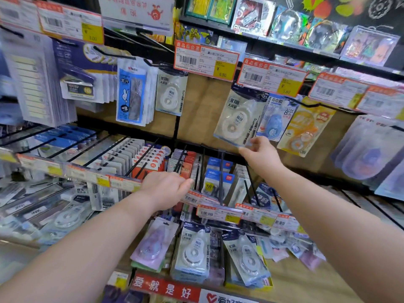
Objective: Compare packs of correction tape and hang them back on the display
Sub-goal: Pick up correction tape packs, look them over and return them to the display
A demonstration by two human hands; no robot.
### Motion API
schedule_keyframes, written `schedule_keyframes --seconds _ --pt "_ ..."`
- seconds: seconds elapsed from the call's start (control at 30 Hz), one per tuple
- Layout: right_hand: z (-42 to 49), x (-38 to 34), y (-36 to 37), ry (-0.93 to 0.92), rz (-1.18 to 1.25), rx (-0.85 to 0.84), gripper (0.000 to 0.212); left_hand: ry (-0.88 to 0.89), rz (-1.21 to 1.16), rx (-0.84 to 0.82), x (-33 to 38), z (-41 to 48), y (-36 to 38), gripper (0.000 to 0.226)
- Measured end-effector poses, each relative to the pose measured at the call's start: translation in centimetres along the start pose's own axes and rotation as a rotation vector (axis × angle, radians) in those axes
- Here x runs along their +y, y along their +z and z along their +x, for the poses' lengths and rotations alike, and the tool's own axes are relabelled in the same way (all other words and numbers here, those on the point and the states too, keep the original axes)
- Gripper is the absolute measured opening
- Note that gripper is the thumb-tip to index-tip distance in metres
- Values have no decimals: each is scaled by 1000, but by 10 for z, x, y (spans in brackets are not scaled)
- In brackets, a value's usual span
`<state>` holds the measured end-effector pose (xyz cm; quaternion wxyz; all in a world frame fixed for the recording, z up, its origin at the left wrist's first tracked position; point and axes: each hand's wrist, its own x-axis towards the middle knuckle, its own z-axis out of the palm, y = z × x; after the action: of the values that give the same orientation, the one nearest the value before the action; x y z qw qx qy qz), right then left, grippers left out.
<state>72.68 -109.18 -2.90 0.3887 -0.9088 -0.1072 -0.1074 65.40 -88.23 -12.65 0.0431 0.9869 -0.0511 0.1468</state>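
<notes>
- The white tape pack (pixel 237 115) hangs tilted on the upper row, its top hidden behind a price tag (pixel 271 76).
- The fingers of our right hand (pixel 260 154) pinch its lower corner.
- Our left hand (pixel 164 189) lies loosely curled at the price rail (pixel 203 197), holding nothing.
- As we judge it, tugging that corner could slip the pack off its hook or snag the blue pack (pixel 276 119) just beside it.

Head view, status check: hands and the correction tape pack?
Right hand pinches white correction tape pack by bottom corner. Left hand empty, at price rail. Pack tilted; top hidden behind price tag.
</notes>
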Motion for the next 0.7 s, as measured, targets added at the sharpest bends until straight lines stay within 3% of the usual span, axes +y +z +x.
schedule_keyframes --seconds 0.17,0.27,0.43,0.57,0.7 --pt "-28 1 -3 -182 -463 -134 43 -43 -23 -48 3 -1 -10 49" --pt "-48 -1 -1 -236 -650 -183 39 -70 -8 6 8 -3 -18 48" --pt "-75 -1 6 -262 -728 -205 38 -62 47 97 13 -12 -20 46" --pt "-99 0 10 -249 -768 -215 38 14 20 158 15 -30 -21 58" --pt "-120 4 15 -250 -774 -204 33 125 58 246 16 -51 -19 45"
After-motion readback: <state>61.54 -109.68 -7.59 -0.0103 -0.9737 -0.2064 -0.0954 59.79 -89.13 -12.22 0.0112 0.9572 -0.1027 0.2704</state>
